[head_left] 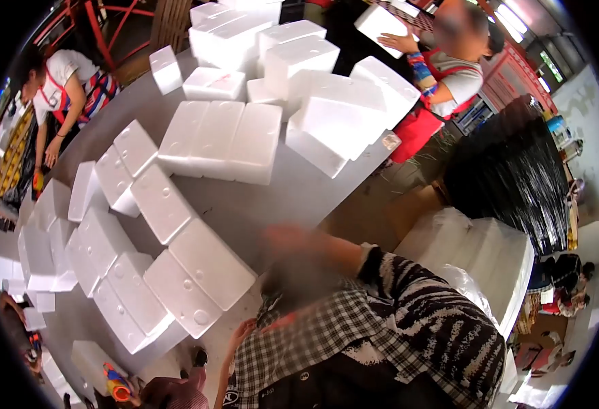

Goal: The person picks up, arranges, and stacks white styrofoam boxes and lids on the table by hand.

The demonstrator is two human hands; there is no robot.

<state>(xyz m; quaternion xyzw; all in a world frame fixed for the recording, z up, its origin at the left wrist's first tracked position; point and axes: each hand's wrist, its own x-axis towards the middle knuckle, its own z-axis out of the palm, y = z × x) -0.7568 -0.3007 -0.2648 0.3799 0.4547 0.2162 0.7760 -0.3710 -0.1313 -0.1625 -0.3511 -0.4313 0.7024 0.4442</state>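
My right hand [289, 240] reaches over the front edge of the grey table, out of a black-and-white striped sleeve. It is smeared, and its fingers do not show clearly. A dark blurred patch lies just below it, and I cannot tell whether the hand holds it. My left hand [243, 331] is beside the checkered cloth on my front, its fingers partly hidden. Nearest to both hands is a row of white foam boxes [212, 262], joined side by side and running back to the left. A block of foam boxes [221, 140] stands farther back.
More foam boxes [351, 123] are stacked at the table's [235, 208] far end. A co-worker [453, 85] at the back right handles a white box; another person [67, 88] bends at the left. A black-wrapped stack [511, 174] and plastic-covered white boxes [466, 252] stand right. An orange-and-blue tape dispenser [117, 383] shows below.
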